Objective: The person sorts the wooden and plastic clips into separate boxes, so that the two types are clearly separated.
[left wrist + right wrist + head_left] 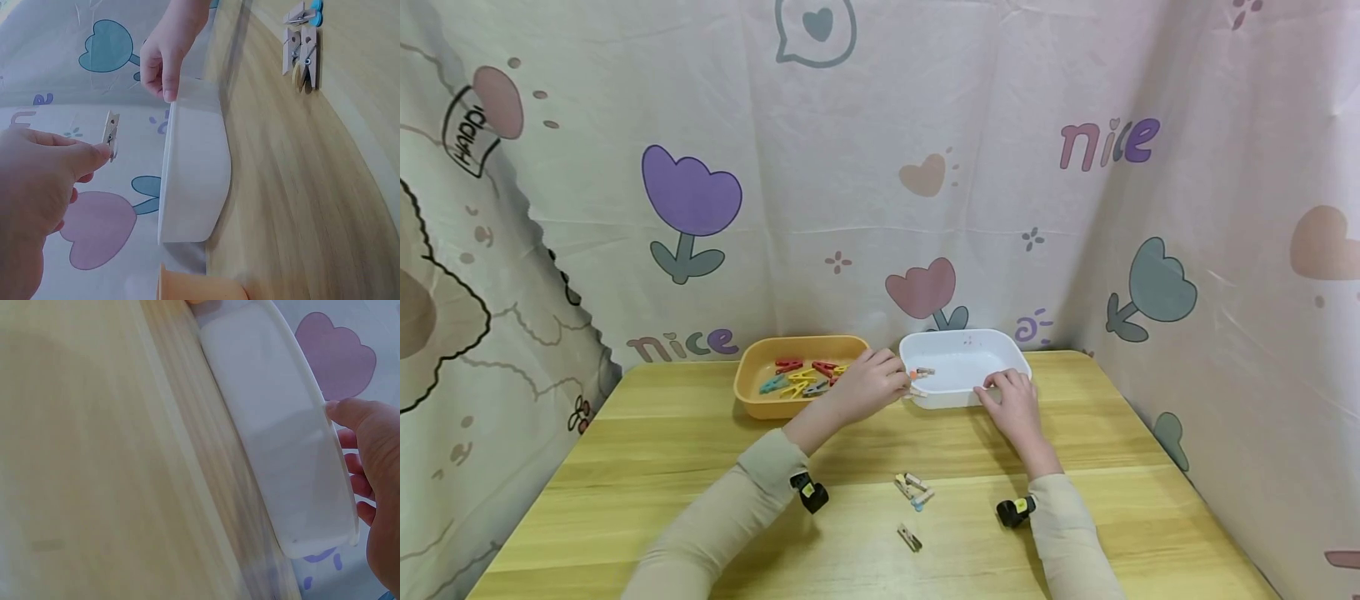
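Between thumb and index finger, my left hand [872, 386] pinches a small wooden clothespin [111, 134], raised over the left end of a white plastic tub [958, 400]. My right hand [1015, 406] holds the tub's front rim near its right end, thumb outside and fingers over the inner side. Inside the tub lie wooden clothespins [927, 371] with a bit of orange; their number is unclear. On the table in front, several wooden clothespins [916, 482] lie in a small cluster, one with a blue piece. A single wooden clothespin [909, 537] lies nearer me.
Left of the white tub stands a yellow-orange tub [767, 408] with several red, yellow, teal and grey plastic clips [801, 382]. My left forearm passes in front of its right side. A patterned curtain [820, 208] hangs behind the wooden table [700, 467].
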Demonstrator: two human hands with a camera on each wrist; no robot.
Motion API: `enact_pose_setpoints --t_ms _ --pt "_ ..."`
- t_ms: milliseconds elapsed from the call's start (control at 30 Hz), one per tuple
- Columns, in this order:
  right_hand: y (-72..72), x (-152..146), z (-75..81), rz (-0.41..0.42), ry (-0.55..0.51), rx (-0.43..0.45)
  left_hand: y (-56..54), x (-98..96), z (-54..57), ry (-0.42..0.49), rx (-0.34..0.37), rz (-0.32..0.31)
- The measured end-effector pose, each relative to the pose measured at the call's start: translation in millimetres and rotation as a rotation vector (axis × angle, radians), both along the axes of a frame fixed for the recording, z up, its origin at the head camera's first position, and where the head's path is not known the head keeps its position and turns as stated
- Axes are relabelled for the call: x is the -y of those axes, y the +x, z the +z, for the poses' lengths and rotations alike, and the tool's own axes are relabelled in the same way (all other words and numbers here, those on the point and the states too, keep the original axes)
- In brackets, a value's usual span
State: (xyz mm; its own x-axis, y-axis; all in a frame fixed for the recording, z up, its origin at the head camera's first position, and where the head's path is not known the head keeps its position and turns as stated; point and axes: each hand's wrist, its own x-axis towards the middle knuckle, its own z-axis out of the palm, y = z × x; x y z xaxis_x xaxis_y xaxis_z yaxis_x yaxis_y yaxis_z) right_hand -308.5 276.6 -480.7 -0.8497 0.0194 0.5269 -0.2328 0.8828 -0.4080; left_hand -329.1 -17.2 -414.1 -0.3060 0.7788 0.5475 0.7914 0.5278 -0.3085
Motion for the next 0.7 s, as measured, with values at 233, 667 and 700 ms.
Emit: enact_pose_setpoints --t_ms 233,667,700 --pt "-0.8 -0.4 0.4 -0.006 0.004 0.008 -9.2 -7.6 -0.2 0.075 0.011 0.032" --pt "-1.1 -0.4 0.4 -0.006 0.007 0.011 -21.7 -24.1 5.9 0.087 0.082 0.174" --pt "-1.3 -0.5 0.1 -0.008 0.008 0.011 -23.3 -25.4 5.8 0.094 0.087 0.177"
